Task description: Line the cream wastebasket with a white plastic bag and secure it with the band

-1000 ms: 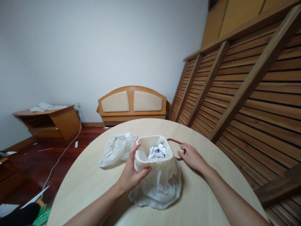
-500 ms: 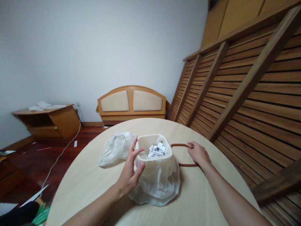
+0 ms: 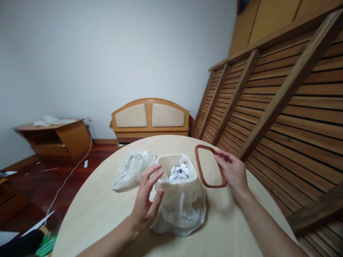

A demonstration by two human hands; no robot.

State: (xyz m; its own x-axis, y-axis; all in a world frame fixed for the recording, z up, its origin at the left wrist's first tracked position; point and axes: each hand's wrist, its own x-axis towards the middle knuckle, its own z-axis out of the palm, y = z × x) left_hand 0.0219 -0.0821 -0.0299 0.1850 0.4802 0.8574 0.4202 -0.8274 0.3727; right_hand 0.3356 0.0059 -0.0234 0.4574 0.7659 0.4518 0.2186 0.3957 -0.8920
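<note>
A small cream waste bin (image 3: 171,162) stands on a round pale table (image 3: 107,210). A thin white plastic liner (image 3: 184,208) hangs over its outside, and crumpled white paper (image 3: 180,172) lies inside. My right hand (image 3: 233,172) grips a brown rounded-rectangle ring (image 3: 203,178) by its right side and holds it tilted above the table, right of the bin. My left hand (image 3: 147,201) hovers just left of the bin with fingers spread, close to the liner and holding nothing.
A second crumpled white plastic bag (image 3: 132,169) lies on the table left of the bin. A slatted wooden bed frame (image 3: 281,100) leans at the right. A headboard (image 3: 150,117) and a low wooden cabinet (image 3: 56,137) stand by the wall.
My right hand has lifted the brown ring off the table and tilted it up beside the bin. My left hand has come off the bin's rim and drawn back slightly.
</note>
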